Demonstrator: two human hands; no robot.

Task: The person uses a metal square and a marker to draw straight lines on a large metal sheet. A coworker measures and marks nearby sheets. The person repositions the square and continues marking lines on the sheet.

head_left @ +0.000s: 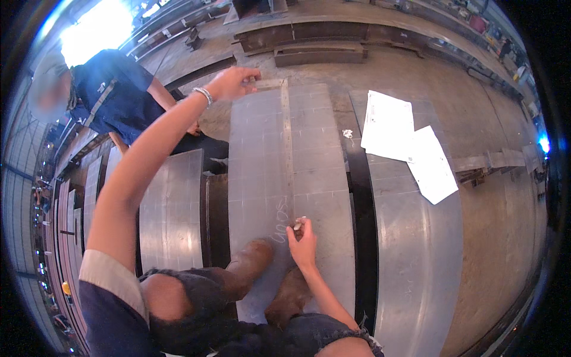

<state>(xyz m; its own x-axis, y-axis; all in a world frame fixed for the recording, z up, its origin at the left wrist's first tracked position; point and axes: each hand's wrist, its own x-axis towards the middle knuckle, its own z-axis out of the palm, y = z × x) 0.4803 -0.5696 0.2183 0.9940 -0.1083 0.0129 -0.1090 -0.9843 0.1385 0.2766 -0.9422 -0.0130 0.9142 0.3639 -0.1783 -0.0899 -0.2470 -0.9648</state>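
On the steel plate (256,137) in front of me lies a long, thin L-shaped metal square (288,143), its long leg running toward me. At the far end, my left hand (233,83) is closed around the end of the square's short leg; the fingers are slightly blurred. My right hand (303,241) pinches a small whitish piece of chalk (297,226) beside the near end of the long leg. Thin pale lines and handwritten chalk marks (279,221) show on the plate. My brown boots (253,268) rest on its near part.
Two white paper sheets (388,125) lie on another plate (410,250) to the right. A crumpled white scrap (348,134) is near them. Dark gaps separate the plates. At left a person in dark blue (116,89) bends close to my left arm. Steel beams (321,53) lie beyond.
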